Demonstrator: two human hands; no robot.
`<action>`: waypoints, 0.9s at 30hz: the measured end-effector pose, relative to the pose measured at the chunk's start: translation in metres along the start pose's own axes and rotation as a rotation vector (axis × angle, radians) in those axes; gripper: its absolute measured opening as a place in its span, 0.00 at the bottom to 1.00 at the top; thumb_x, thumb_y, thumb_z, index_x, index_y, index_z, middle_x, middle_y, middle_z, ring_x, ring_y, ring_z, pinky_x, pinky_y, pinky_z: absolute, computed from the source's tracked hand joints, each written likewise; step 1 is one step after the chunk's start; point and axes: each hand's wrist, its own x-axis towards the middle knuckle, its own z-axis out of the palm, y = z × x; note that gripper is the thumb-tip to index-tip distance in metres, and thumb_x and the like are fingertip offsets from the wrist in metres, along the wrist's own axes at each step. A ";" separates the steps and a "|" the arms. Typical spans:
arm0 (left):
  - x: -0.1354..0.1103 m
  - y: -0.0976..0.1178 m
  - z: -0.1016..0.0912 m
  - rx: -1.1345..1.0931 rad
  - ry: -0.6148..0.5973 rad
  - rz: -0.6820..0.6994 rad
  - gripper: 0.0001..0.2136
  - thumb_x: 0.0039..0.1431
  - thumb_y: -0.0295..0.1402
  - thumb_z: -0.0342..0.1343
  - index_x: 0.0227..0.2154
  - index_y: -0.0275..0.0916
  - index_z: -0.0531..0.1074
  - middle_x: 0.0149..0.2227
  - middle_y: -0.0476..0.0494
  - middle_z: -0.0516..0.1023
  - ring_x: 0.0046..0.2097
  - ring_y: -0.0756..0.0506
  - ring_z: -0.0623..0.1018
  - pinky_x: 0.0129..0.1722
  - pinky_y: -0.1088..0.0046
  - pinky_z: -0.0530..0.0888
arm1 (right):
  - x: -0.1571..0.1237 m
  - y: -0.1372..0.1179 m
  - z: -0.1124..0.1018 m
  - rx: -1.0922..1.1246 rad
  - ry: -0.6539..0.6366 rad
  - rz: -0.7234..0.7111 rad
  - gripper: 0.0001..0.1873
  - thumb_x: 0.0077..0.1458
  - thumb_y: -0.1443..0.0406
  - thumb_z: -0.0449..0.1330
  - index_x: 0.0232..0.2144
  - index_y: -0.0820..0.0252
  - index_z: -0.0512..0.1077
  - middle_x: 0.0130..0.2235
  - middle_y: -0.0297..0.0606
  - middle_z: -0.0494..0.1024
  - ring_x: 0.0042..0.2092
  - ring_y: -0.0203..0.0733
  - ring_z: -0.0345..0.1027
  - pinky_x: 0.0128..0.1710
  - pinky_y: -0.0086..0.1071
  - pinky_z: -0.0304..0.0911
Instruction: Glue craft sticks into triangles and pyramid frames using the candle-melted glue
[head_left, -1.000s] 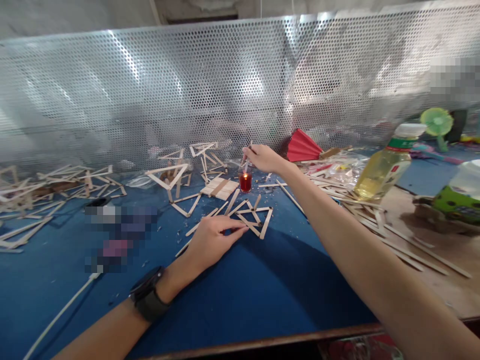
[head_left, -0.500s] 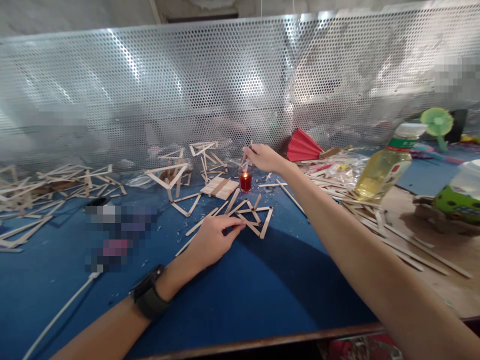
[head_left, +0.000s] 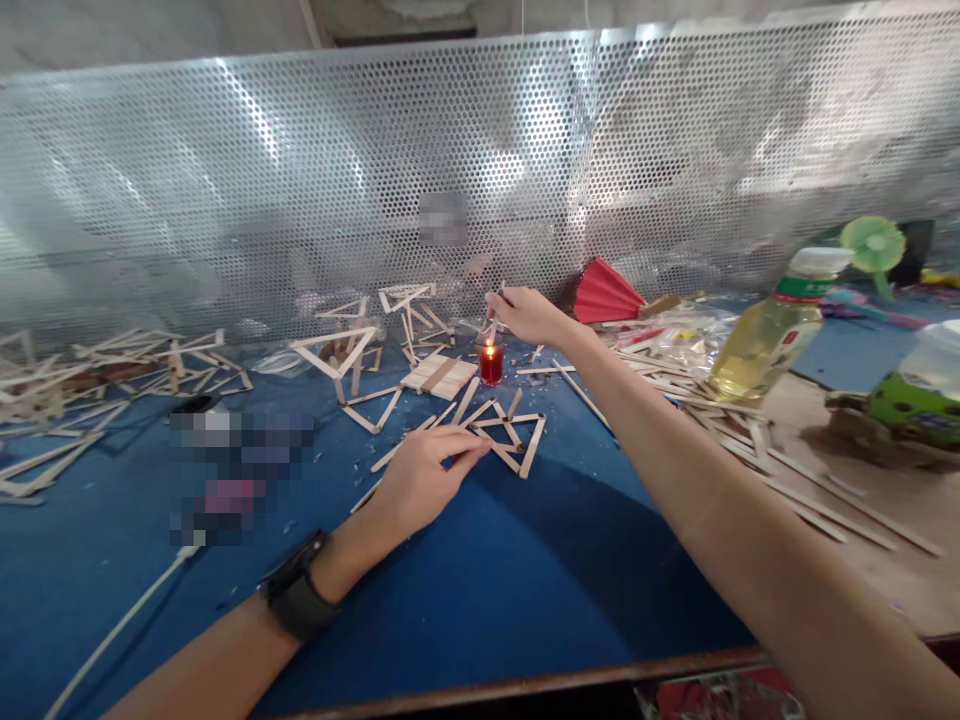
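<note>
My left hand (head_left: pixel 427 475), with a black band on its wrist, rests low over the blue table. Its thumb and fingertips close on the left corner of a frame of wooden craft sticks (head_left: pixel 531 447) joined in triangles with dark joints. Farther off, my right hand (head_left: pixel 529 315) pinches a thin pale stick (head_left: pixel 493 328) above a lit candle in a red glass (head_left: pixel 491 368). The stick's lower end is by the flame; its exact kind is too small to tell. Left of the candle lies a flat bundle of craft sticks (head_left: pixel 454 378) with a band around it.
Stick frames (head_left: pixel 337 355) stand at the back left. Loose sticks (head_left: pixel 817 490) lie at right beside a bottle of yellow liquid (head_left: pixel 772 330). A red folded fan (head_left: pixel 604 290) leans by the perforated metal panel (head_left: pixel 450 140). A white cable (head_left: pixel 120 630) crosses the left side.
Both hands stay almost in place. The candle flame looks slightly taller under the pale stick.
</note>
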 end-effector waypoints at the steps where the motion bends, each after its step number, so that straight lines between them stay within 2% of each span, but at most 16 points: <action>1: 0.000 0.000 0.000 -0.007 -0.002 -0.017 0.08 0.68 0.31 0.58 0.41 0.44 0.84 0.40 0.49 0.86 0.41 0.46 0.84 0.45 0.70 0.79 | 0.000 0.000 0.000 -0.008 -0.003 -0.001 0.23 0.73 0.58 0.45 0.34 0.61 0.75 0.31 0.39 0.76 0.35 0.42 0.69 0.39 0.32 0.58; 9: 0.000 0.005 -0.002 0.056 -0.017 -0.206 0.07 0.64 0.32 0.62 0.40 0.47 0.85 0.39 0.53 0.87 0.36 0.45 0.85 0.48 0.69 0.80 | 0.000 -0.004 -0.001 -0.033 -0.016 0.005 0.23 0.73 0.59 0.45 0.35 0.62 0.76 0.30 0.40 0.76 0.35 0.42 0.69 0.40 0.31 0.58; 18: 0.001 0.006 -0.003 0.057 -0.058 -0.259 0.07 0.64 0.32 0.62 0.39 0.45 0.85 0.35 0.50 0.87 0.35 0.46 0.84 0.44 0.71 0.80 | 0.000 -0.002 0.000 -0.025 -0.010 -0.004 0.23 0.73 0.59 0.46 0.33 0.61 0.75 0.30 0.39 0.75 0.33 0.41 0.68 0.39 0.32 0.57; 27: 0.004 0.008 -0.005 0.112 -0.142 -0.308 0.08 0.67 0.33 0.59 0.39 0.46 0.84 0.33 0.52 0.86 0.33 0.46 0.83 0.43 0.70 0.78 | 0.000 -0.002 0.000 0.001 -0.013 0.000 0.23 0.73 0.59 0.46 0.33 0.61 0.76 0.29 0.38 0.75 0.33 0.41 0.68 0.38 0.32 0.57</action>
